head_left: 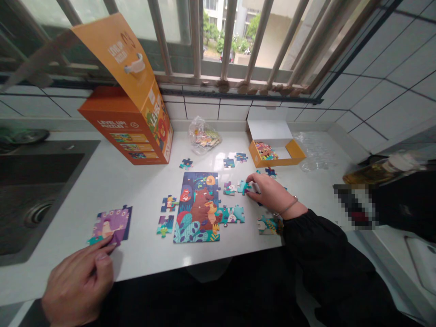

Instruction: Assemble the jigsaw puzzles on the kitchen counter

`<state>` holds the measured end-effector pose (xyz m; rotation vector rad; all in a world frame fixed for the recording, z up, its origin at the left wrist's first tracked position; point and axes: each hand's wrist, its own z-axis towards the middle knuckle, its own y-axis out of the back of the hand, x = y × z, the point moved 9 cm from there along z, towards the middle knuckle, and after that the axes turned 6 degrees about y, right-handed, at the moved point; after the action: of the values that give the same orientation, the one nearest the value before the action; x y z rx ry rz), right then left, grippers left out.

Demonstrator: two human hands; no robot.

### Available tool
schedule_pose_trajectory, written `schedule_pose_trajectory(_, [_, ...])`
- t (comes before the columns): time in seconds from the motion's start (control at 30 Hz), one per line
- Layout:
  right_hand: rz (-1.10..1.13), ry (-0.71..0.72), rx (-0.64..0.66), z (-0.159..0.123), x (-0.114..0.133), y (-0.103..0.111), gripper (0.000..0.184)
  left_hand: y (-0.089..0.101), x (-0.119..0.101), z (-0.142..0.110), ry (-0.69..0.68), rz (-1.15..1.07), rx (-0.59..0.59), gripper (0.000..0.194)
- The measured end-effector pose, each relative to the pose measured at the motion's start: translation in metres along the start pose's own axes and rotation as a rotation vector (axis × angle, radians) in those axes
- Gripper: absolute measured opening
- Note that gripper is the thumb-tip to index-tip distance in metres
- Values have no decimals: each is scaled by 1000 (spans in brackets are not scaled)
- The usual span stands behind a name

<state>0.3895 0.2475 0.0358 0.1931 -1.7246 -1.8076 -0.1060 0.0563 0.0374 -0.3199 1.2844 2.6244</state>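
Observation:
A partly assembled jigsaw puzzle [199, 209] with a bear lies mid-counter. My right hand [270, 193] reaches in from the right, its fingers pinched on a teal puzzle piece [242, 186] next to the puzzle's right edge. Loose pieces lie around: one [169, 203] left of the puzzle, another [186, 164] above it, several near my right wrist. My left hand [80, 284] rests at the front left, fingers curled, its fingertips touching the corner of a small purple assembled section [112, 225].
A tall orange puzzle box [131, 131] with its lid flipped up stands at the back left. A clear bag of pieces [203, 136] and a small open orange box [275, 152] sit at the back. A dark sink [34, 190] lies left. Empty plastic wrap [315, 150] lies right.

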Motion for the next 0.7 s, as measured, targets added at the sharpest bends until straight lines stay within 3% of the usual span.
schedule_pose_trajectory(0.3, [34,21,-16,-6,10,13,31,3,-10,4,-89,40,-26,23])
schedule_pose_trajectory(0.43, [145,117,-48,-37,60,19,29,4,-15,6,-92,40,-27,23])
schedule_pose_trajectory(0.57, [301,181,46,-72,114,-5,31,4,-19,7,-88,47,-22,24])
schedule_pose_trajectory(0.7, [309,132,50,-87,125,-24,29,5,-18,6,-73,36,-36,24])
